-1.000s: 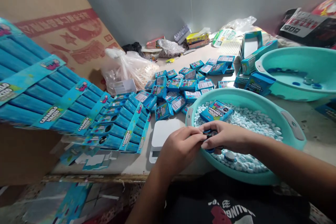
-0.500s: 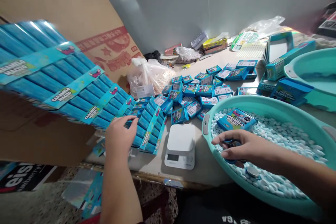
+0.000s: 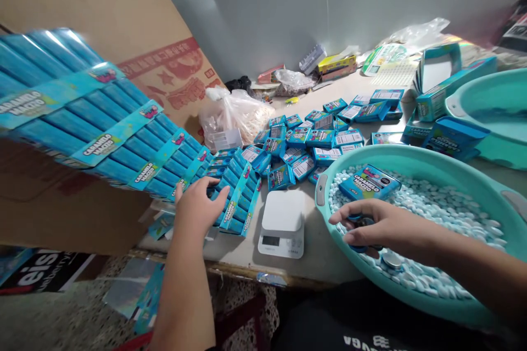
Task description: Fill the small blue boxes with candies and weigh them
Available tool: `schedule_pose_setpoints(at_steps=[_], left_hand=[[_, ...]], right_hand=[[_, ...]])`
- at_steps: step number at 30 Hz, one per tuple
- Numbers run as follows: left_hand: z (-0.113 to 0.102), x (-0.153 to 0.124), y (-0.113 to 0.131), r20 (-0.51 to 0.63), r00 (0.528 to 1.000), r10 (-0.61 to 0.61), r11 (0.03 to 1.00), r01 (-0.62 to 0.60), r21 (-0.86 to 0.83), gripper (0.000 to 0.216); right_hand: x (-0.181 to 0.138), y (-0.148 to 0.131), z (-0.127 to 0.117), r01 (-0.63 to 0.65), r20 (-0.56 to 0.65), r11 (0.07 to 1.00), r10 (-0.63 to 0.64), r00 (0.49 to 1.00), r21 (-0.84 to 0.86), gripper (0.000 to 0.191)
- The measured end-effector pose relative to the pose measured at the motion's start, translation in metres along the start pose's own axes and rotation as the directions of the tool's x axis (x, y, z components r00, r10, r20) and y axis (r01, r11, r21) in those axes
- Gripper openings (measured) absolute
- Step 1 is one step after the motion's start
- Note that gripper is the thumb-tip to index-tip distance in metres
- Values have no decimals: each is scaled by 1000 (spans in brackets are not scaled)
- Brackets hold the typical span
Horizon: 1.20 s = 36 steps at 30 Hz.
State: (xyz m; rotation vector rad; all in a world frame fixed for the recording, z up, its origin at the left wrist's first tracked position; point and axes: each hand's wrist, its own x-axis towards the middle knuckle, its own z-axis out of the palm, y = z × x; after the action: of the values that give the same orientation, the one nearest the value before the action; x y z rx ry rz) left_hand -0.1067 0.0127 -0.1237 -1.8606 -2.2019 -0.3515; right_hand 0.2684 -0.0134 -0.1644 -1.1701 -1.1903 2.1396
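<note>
My left hand [image 3: 198, 207] reaches out to the near end of a long fanned row of flat blue cartons [image 3: 102, 120], its fingers spread on the lowest ones. My right hand [image 3: 373, 226] rests in a teal basin [image 3: 415, 160] of small pale blue and white candies [image 3: 442, 211], its fingers curled round a small blue container [image 3: 362, 223]. A filled blue candy box [image 3: 369, 182] lies on the candies just beyond that hand. A small white scale [image 3: 282, 224] sits on the table between my hands.
Many small blue candy boxes [image 3: 313, 137] lie scattered behind the scale. A second teal basin [image 3: 494, 115] stands at the right, a clear plastic bag [image 3: 234, 112] and a brown cardboard box [image 3: 123, 55] at the left. Clutter lines the grey wall.
My hands were together over the basin. The left hand has swung out to the fanned blue cartons and now rests on them. The right hand stays in the basin. The view has turned left.
</note>
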Motion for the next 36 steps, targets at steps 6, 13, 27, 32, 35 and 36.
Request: schedule_pose_setpoints(at_steps=[6,13,27,32,35,36], left_hand=[[13,-54,76,-546,830,114,931,-282,-234,14],[43,-92,170,-462,666,585,422,-737,-529,33],[13,-65,74,-555,770,314,862,-477,-173,32],[-22,-24,-9,-361,930,75,997,-65,39,30],[-22,-13,-23,-112,994,-2,994,14,107,35],[-20,-12,-23,-68,998,-4,994,11,112,37]], right_hand=[[1,-4,0,80,-91,997,-78,993,22,55],[6,-3,4,156,-167,983,-138,976,99,61],[7,-5,3,221,-243,950,-273,931,-218,58],[3,-11,5,212,-255,949,-270,929,-233,54],[0,-16,7,228,-273,948,-284,919,-220,52],[0,-16,7,232,-277,947,-289,916,-221,52]])
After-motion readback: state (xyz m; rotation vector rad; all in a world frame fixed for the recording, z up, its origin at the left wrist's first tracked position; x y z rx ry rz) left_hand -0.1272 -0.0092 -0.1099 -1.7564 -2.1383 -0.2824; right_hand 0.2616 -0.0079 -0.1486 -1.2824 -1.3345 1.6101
